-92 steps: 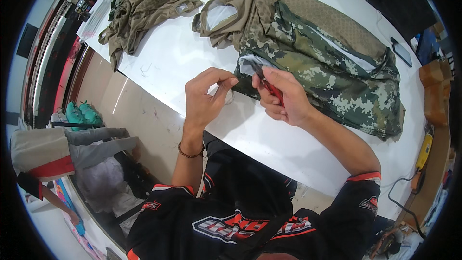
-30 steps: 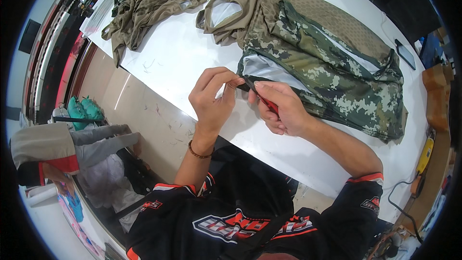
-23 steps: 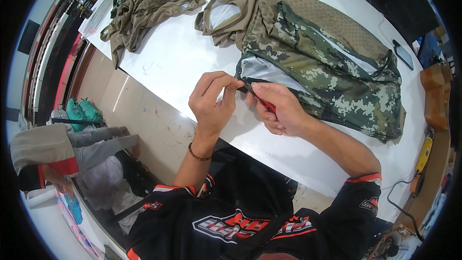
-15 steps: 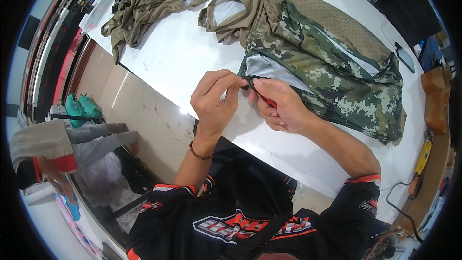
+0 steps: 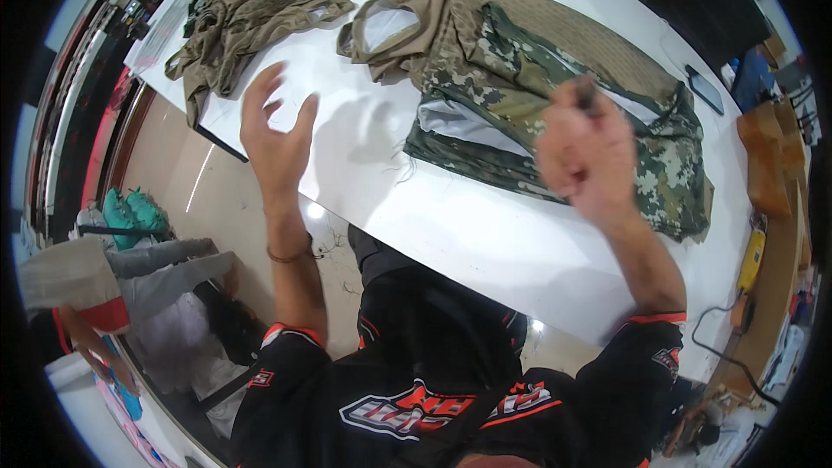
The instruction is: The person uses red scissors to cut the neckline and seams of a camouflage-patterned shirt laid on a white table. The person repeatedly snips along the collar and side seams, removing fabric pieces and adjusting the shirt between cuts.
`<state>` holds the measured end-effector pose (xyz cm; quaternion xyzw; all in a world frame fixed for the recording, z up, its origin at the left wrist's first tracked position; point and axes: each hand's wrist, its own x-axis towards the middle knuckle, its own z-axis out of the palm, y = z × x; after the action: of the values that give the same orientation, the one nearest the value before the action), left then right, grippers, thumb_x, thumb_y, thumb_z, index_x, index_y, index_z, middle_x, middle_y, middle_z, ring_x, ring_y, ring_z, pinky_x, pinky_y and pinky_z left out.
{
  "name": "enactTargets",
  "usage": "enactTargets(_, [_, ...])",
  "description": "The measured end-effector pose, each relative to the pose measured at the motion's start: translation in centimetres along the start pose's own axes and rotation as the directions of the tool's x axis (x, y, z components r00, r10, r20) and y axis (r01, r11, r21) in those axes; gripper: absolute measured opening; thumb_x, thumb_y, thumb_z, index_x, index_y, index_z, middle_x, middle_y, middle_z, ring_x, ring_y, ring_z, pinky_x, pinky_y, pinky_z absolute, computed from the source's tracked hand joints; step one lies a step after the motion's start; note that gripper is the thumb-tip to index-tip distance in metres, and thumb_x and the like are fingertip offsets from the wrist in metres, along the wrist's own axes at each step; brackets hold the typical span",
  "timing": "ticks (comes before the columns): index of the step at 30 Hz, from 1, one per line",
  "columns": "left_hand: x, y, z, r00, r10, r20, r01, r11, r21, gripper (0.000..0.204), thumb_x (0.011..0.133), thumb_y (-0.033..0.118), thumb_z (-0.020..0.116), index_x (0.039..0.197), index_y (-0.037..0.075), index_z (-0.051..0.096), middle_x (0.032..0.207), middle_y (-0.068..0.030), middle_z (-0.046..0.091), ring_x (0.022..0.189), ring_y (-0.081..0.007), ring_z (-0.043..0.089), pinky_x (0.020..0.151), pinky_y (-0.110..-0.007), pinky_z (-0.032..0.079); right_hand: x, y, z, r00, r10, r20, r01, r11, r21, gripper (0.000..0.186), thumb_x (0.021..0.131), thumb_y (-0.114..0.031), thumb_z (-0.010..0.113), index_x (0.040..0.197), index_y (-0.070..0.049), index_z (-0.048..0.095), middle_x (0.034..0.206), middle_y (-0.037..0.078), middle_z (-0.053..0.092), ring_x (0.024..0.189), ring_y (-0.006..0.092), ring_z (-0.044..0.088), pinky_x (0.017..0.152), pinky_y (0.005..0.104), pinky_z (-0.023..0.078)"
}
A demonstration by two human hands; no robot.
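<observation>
Two hands raised: left hand (image 5: 276,134) open; right hand (image 5: 582,154) gripping dark tool (image 5: 588,95); two garments.

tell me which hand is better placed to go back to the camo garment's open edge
Right, probably. The right hand is raised directly over the camouflage garment, closed around a small dark tool. The left hand is open and empty, over bare white table to the garment's left.

Matt camouflage cloth garment (image 5: 555,113), glossy white table (image 5: 468,225)
</observation>
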<state>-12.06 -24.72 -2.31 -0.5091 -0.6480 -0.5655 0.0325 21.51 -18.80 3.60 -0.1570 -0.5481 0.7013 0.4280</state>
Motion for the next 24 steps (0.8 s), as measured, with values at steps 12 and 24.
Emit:
enactTargets(12, [1.7, 3.9, 5.7, 0.598, 0.246, 0.763, -0.05, 0.961, -0.271, 0.04, 0.09, 0.006, 0.075, 0.129, 0.001, 0.067, 0.109, -0.0099, 0.068, 0.102, -0.0157, 0.064, 0.083, -0.029, 0.052, -15.0, -15.2, -12.7, 0.655, -0.255, -0.711, -0.367, 0.716, -0.595, 0.026, 0.102, -0.025, 0.065, 0.096, 0.0, 0.07, 0.071, -0.001, 0.057, 0.046, 0.001, 0.036, 0.044, 0.0214, 0.029])
enactTargets(24, [3.1, 3.8, 7.5, 0.548, 0.122, 0.828, 0.155, 0.957, -0.244, 0.005, 0.091, 0.0, 0.066, 0.095, 0.0, 0.064, 0.084, 0.0018, 0.064, 0.077, -0.0046, 0.056, 0.074, -0.021, 0.044, -23.3, -11.0, -22.3, 0.727, -0.365, -0.582, -0.591, 0.098, -0.8, 0.03, 0.082, -0.012, 0.076, 0.11, -0.004, 0.075, 0.092, 0.003, 0.07, 0.07, 0.0103, 0.057, 0.067, 0.0282, 0.046])
